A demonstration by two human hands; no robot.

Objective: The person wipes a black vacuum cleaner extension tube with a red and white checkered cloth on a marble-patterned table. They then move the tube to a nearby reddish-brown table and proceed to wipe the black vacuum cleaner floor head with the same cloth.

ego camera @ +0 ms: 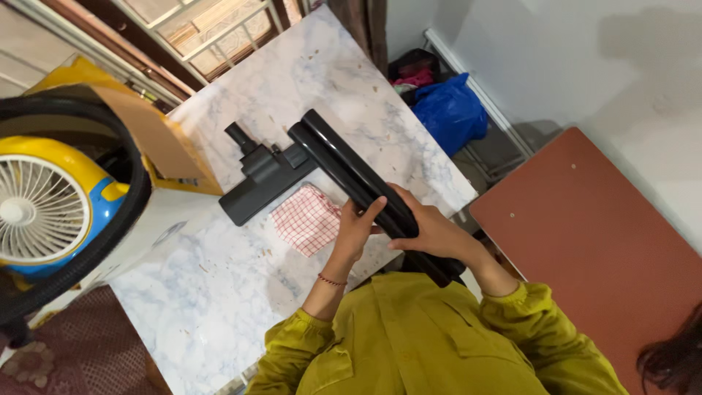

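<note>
Over the white marbled tabletop (219, 292), left hand (356, 227) and right hand (431, 232) are both gripping the long black plastic vacuum tubes (344, 164), risking slippage onto the red-checked cloth (307, 218).

A red checked cloth (307, 218) lies on the marble table (219, 292). At nine o'clock sits a yellow and blue fan (51, 208). A blue bag (450, 110) sits at one o'clock.

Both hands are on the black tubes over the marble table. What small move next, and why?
Probably slide the tubes forward toward the floor-brush head. Left hand and right hand grip them near the body, and their far ends already lie beside the head's neck, by the checked cloth.
</note>
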